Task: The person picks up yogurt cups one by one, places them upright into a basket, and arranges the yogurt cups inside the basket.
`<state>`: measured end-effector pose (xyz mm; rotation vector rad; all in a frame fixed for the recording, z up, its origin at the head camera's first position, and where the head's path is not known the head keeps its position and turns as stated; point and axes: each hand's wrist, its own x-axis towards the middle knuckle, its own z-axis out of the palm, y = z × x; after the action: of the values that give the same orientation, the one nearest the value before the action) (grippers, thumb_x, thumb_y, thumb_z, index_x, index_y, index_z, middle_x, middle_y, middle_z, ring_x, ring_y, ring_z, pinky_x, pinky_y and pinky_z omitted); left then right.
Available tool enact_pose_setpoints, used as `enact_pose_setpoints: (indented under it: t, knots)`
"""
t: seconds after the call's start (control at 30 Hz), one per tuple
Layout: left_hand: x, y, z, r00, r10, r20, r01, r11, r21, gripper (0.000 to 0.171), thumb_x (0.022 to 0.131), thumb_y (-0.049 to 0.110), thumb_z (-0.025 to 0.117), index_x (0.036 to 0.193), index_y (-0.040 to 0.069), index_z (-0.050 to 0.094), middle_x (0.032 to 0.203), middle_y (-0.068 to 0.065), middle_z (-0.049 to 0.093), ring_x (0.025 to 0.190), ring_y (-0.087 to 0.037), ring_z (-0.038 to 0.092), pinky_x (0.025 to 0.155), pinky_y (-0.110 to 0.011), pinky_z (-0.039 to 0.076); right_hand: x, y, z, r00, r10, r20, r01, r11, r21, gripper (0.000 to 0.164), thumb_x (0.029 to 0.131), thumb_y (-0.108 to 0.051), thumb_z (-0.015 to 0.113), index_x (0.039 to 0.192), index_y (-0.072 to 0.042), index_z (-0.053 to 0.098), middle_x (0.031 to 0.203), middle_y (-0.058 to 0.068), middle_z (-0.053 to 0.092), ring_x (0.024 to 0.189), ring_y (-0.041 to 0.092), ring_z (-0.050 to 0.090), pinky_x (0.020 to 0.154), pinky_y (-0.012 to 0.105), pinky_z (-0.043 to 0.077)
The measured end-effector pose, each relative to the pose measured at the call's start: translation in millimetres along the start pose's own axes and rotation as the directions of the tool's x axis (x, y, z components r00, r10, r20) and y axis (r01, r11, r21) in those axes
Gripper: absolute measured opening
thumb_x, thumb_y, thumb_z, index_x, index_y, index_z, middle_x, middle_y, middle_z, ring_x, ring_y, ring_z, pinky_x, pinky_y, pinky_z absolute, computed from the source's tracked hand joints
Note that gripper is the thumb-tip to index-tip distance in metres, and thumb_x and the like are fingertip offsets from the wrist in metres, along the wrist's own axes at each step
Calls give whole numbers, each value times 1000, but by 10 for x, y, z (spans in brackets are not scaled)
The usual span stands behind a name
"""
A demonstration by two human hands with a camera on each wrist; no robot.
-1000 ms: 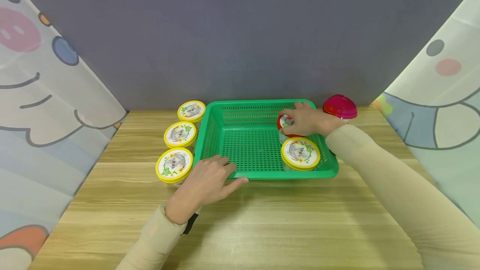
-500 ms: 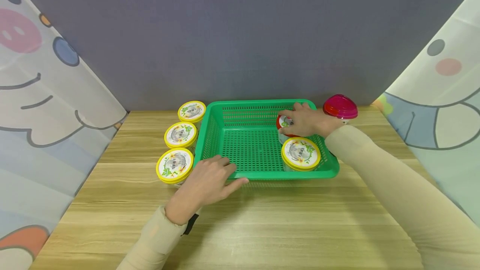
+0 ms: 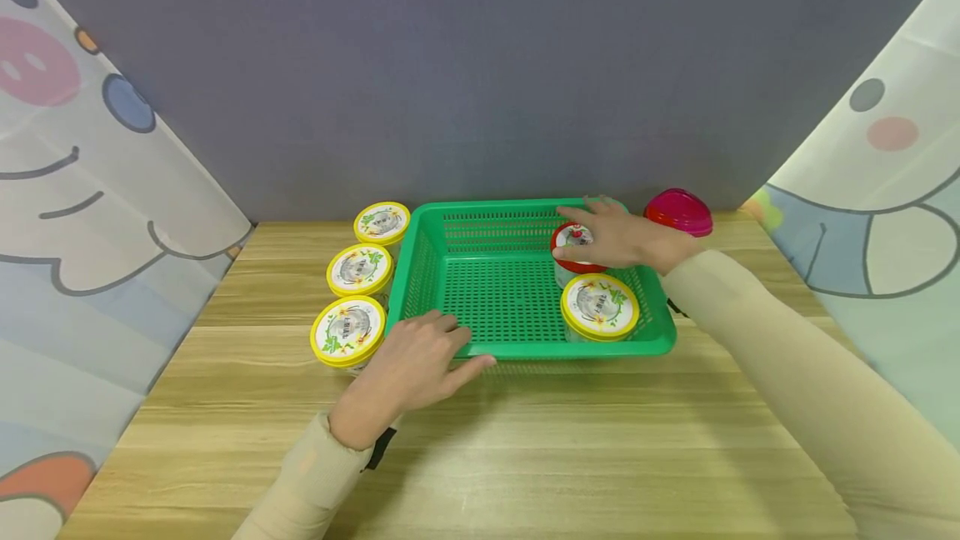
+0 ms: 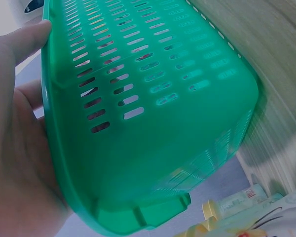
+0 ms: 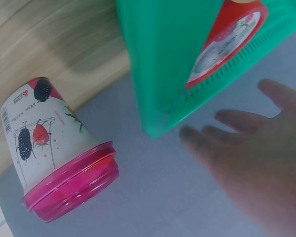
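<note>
My left hand [image 3: 416, 361] holds the near left corner of a green plastic basket [image 3: 517, 350]; its fingers reach over the rim and the thumb lies along the front. In the left wrist view, the thumb [image 4: 32, 39] meets the rim. My right hand [image 3: 618, 238] is over the basket's back right part, fingers spread above a red-lidded tub [image 3: 572, 233] and partly hiding it. In front of that, also inside the basket, stands a yellow-lidded tub [image 3: 600, 307]. In the right wrist view, the right hand [image 5: 256, 148] shows relaxed fingers apart from the red lid [image 5: 227, 47].
Three yellow-lidded tubs, the nearest [image 3: 348, 330] beside my left hand, stand in a row left of the basket. Right of the basket is a cup with a pink domed lid [image 3: 678, 212] and berry pictures. A grey wall [image 3: 480, 73] rises behind the wooden table [image 3: 525, 457].
My right hand has loosened from the red-lidded tub, its fingers spreading and rising slightly to the right, so more of the lid shows. The left hand and basket have stayed put.
</note>
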<state>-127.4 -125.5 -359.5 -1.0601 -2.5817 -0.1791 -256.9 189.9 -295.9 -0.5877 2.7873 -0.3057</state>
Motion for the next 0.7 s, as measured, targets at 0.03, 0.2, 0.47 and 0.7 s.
enact_pose_setpoints:
  t: [0.03,0.2,0.47,0.7]
  knots:
    - [0,0,-2,1000,-1,1,1,1000,0,42,95,54,64,74,17,62,70,6,52,64,-13,50,56,-30,45,-14,3,-9,1000,-7,-4,7,1000,7,88,97,-64,52,163,-16,21,166,27,7,151,51,0,112,74,16]
    - [0,-1,-8,1000,0,1,0,1000,1,42,95,54,64,74,18,61,70,6,52,65,-13,51,56,-30,45,-78,42,-29,1000,-18,-23,18,1000,7,91,96,-70,45,165,-21,11,168,21,-6,151,49,-11,116,69,-1]
    - [3,-3,0,1000,6,-7,-6,1000,-3,43,96,54,64,73,18,60,69,6,51,64,-13,50,55,-29,44,-147,169,-36,996,27,-81,-30,999,-44,92,96,-73,41,165,-23,7,168,22,-6,151,49,-12,117,66,-6]
    - [4,-5,-2,1000,7,-7,-7,1000,0,42,96,54,64,74,17,61,70,6,52,64,-13,51,56,-30,45,-164,295,-42,992,69,-101,-75,995,-59,95,95,-76,39,165,-21,7,167,26,-5,150,51,-12,116,67,-6]
